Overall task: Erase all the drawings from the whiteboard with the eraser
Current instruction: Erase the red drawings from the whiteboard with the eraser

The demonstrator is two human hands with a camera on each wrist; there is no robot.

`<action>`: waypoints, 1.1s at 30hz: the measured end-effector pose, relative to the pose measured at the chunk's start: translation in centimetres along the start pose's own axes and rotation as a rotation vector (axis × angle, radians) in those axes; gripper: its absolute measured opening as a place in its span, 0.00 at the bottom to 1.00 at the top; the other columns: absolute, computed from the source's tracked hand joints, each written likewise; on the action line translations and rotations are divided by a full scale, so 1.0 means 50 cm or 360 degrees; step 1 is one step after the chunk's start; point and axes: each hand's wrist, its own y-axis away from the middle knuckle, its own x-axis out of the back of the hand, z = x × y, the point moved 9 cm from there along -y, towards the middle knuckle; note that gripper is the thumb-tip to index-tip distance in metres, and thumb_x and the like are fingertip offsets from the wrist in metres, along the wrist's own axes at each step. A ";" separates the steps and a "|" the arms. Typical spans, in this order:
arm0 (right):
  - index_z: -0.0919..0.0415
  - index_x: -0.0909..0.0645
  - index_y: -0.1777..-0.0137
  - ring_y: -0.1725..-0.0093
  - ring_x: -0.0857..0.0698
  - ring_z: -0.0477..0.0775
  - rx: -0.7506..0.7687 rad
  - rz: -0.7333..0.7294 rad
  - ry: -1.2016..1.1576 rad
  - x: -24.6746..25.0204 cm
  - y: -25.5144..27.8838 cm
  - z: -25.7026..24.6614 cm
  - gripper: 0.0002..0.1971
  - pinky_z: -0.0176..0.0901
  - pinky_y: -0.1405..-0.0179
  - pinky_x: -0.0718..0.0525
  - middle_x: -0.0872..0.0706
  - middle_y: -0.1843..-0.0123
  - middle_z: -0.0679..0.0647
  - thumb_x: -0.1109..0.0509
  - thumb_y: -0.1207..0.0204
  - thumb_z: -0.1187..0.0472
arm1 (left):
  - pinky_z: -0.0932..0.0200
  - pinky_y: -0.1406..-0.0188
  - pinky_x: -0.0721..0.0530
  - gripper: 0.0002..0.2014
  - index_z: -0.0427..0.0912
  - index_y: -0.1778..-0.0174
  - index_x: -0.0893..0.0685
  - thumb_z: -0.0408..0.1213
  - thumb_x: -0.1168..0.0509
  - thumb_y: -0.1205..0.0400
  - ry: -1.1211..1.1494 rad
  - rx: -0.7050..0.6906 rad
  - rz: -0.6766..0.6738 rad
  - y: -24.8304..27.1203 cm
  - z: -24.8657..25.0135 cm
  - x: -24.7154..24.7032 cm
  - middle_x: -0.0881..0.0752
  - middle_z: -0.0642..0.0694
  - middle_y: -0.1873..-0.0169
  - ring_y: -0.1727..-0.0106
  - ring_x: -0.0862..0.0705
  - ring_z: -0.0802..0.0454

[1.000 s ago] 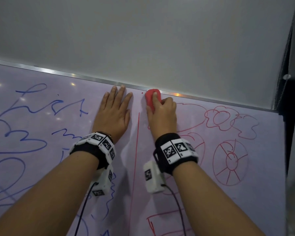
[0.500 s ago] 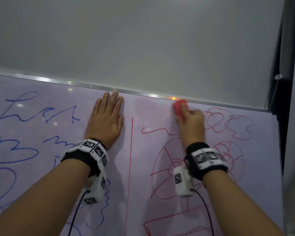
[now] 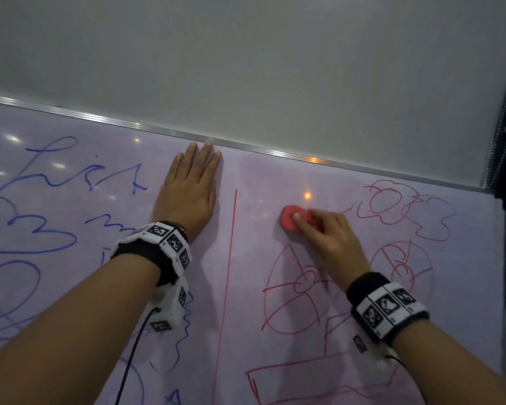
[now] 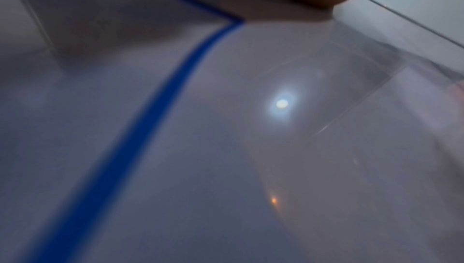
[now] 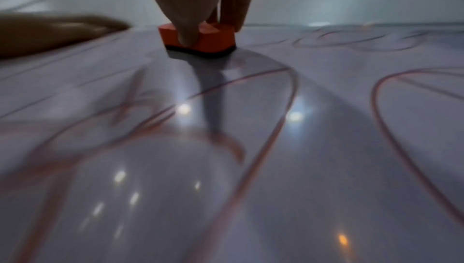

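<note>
Pinching the red eraser (image 3: 292,221) in right hand (image 3: 330,238) fingertips, flat on the whiteboard (image 3: 275,176) above the red wheel drawing (image 3: 298,285); left hand (image 3: 190,191) spread flat beside; risking smears or skipped lines under light, uneven pressure

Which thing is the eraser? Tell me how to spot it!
Find the big whiteboard covered in scribbles, then the long red line down its middle. Just right of that line, the right hand grips the eraser: a small solid red block, the only red thing that isn't drawn.
</note>
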 end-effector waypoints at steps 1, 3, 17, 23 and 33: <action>0.61 0.20 0.33 0.47 0.24 0.60 -0.0172 0.0056 0.0005 0.018 -0.013 0.050 0.19 0.56 0.52 0.17 0.18 0.44 0.67 0.36 0.20 0.51 | 0.51 0.22 0.54 0.27 0.34 0.22 0.37 0.38 0.55 0.18 -0.0004 -0.0005 0.0010 -0.001 0.002 0.000 0.36 0.37 0.22 0.21 0.39 0.38; 0.63 0.20 0.32 0.49 0.22 0.68 -0.0423 0.0227 -0.0043 0.038 -0.058 0.098 0.21 0.56 0.57 0.17 0.18 0.48 0.70 0.27 0.26 0.63 | 0.51 0.22 0.54 0.27 0.34 0.22 0.36 0.38 0.55 0.18 -0.0004 -0.0017 0.0028 0.000 0.006 -0.003 0.36 0.37 0.22 0.21 0.39 0.37; 0.62 0.17 0.37 0.56 0.20 0.71 -0.0102 0.0257 -0.0163 0.023 -0.157 0.005 0.20 0.55 0.59 0.18 0.16 0.52 0.70 0.38 0.26 0.57 | 0.50 0.22 0.51 0.25 0.35 0.23 0.33 0.36 0.55 0.17 0.0057 0.0011 0.0063 0.003 0.005 0.008 0.33 0.37 0.23 0.22 0.37 0.37; 0.60 0.19 0.34 0.50 0.25 0.66 0.0504 0.0069 -0.0068 -0.046 -0.081 -0.149 0.20 0.55 0.57 0.19 0.16 0.45 0.68 0.40 0.24 0.61 | 0.48 0.22 0.49 0.26 0.34 0.23 0.33 0.34 0.56 0.18 0.0090 -0.0005 0.0040 0.003 0.001 0.009 0.34 0.36 0.23 0.21 0.38 0.36; 0.59 0.27 0.30 0.48 0.28 0.64 0.0571 0.0169 -0.0051 -0.052 -0.047 -0.146 0.25 0.56 0.51 0.24 0.24 0.39 0.66 0.29 0.27 0.66 | 0.49 0.23 0.50 0.25 0.34 0.24 0.32 0.33 0.53 0.19 0.0077 -0.0023 0.0089 0.002 0.003 0.009 0.32 0.36 0.24 0.23 0.35 0.35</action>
